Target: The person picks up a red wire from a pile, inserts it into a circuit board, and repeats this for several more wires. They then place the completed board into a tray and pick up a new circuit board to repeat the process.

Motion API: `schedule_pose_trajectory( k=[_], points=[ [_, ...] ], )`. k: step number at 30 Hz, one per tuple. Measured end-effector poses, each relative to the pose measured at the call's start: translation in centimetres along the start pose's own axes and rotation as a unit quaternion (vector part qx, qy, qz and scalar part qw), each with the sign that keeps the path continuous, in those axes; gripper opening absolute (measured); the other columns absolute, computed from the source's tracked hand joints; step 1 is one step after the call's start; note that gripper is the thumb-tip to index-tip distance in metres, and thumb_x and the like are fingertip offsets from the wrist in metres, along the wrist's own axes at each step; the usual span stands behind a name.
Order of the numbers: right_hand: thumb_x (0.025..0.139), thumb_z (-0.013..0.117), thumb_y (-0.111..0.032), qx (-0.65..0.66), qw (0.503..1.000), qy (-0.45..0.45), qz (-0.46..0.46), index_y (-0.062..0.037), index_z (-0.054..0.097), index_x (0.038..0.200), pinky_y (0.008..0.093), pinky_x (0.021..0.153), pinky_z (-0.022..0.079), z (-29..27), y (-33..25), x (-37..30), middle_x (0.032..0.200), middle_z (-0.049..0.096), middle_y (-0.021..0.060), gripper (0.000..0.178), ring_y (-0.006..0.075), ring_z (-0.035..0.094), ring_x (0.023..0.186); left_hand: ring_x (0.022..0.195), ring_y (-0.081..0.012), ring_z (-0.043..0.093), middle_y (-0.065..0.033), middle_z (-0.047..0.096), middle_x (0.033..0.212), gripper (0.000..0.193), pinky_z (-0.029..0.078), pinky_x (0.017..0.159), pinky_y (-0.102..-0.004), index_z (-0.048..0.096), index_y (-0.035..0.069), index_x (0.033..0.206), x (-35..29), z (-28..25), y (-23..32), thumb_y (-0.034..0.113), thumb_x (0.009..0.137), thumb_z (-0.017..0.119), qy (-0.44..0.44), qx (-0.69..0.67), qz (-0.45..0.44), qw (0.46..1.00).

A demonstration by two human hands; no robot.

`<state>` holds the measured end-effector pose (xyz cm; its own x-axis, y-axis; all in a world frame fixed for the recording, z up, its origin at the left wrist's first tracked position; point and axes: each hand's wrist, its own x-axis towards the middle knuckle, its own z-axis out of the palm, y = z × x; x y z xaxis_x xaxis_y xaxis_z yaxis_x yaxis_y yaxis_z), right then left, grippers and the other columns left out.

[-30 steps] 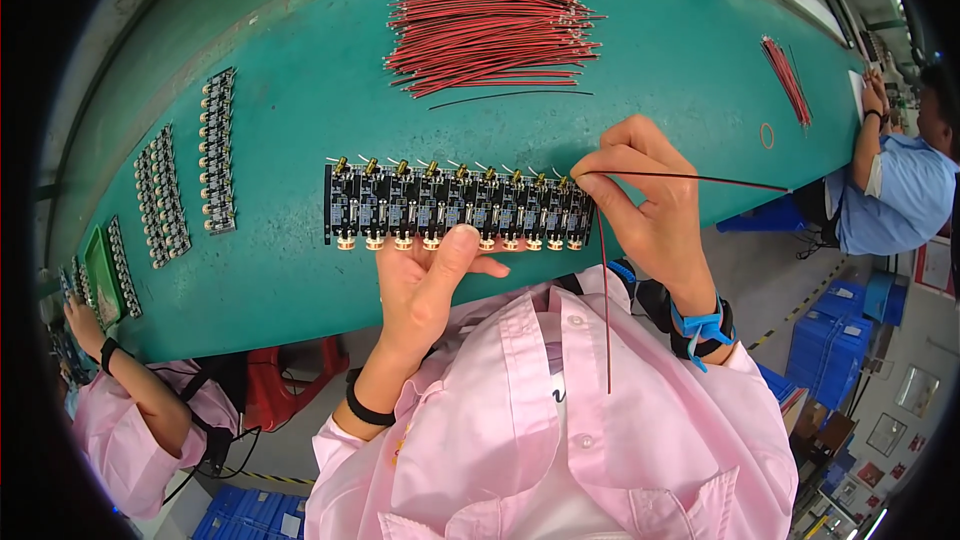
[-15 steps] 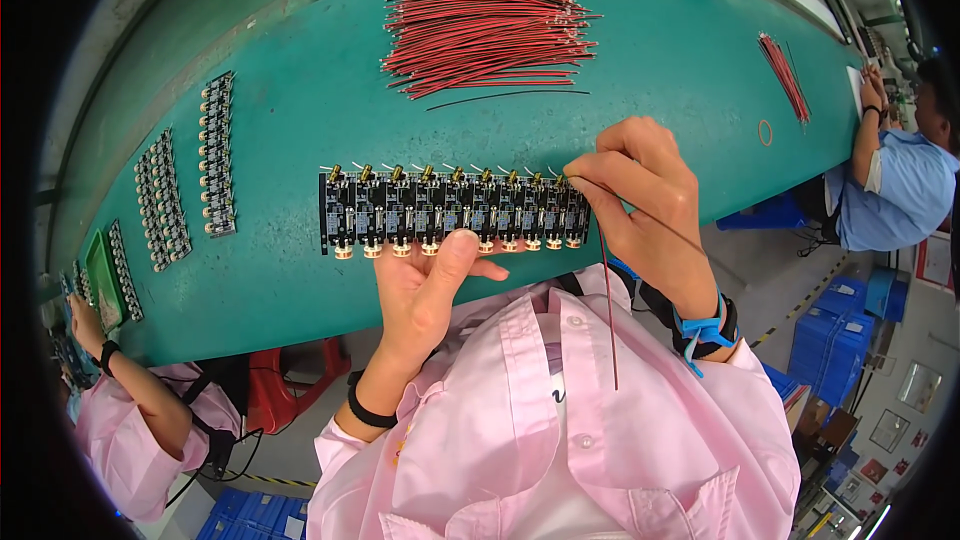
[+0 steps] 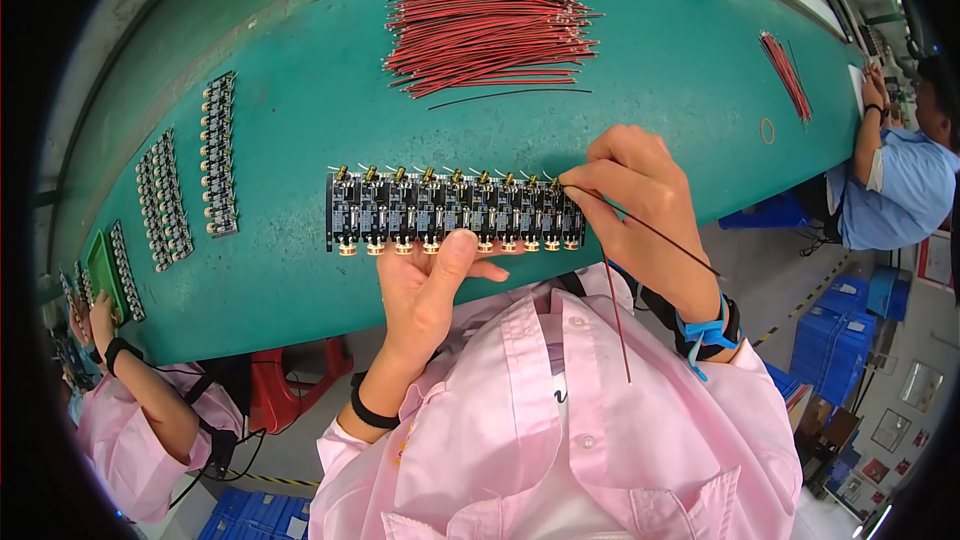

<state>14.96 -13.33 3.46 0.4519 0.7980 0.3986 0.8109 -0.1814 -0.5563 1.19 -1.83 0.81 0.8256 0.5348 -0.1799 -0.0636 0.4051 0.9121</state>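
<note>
A black circuit board panel (image 3: 455, 212) lies across the middle, with small brass parts and thin pale wire ends along its far edge and round metal parts along its near edge. My left hand (image 3: 430, 285) grips it from the near side, thumb on top and fingers underneath. At its far right corner my right hand (image 3: 635, 205) pinches a black wire (image 3: 655, 232), whose tail runs back over the hand toward the wrist. A red wire (image 3: 617, 320) hangs below that hand in front of my shirt; its upper end is hidden by the fingers.
A large pile of red and black wires (image 3: 490, 32) lies at the back, with one black wire (image 3: 510, 95) before it. A smaller wire bundle (image 3: 786, 78) and rubber band (image 3: 767, 131) lie right. More board panels (image 3: 218, 155) and a green tray (image 3: 103, 275) sit left. Co-workers sit at both sides.
The panel's left end has shifted slightly right, and my right fingertips have moved a little left and down. The black wire's tail now slopes more visibly over my right hand.
</note>
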Motion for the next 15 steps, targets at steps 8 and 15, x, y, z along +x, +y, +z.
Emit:
schedule_pose_trajectory(
  k=[8,15],
  points=[
    [0.060,0.055,0.004,0.011,0.996,-0.082,0.028,-0.0010,0.056,0.075,0.0294,0.055,0.035,-0.7,-0.5,0.7,0.067,0.046,0.0076,0.016,0.0220,0.045,0.062,0.068,-0.0302,0.059,-0.0199,0.056,0.074,0.026,0.048,0.042,-0.0266,0.046,-0.006,0.075,0.5,-1.3,-0.7,0.017,0.084,0.039,-0.020,-0.091,-0.032,0.995],
    [0.065,0.050,0.005,0.046,0.996,-0.006,0.072,-0.0007,0.054,0.078,0.0301,0.053,0.036,-0.4,2.6,2.4,0.069,0.048,0.0103,0.014,0.0254,0.046,0.061,0.069,-0.0295,0.059,-0.0152,0.054,0.065,0.028,0.048,0.043,-0.0256,0.043,-0.001,0.063,0.9,-1.9,-0.2,0.018,0.084,0.040,-0.008,-0.151,-0.043,0.988]
  ],
)
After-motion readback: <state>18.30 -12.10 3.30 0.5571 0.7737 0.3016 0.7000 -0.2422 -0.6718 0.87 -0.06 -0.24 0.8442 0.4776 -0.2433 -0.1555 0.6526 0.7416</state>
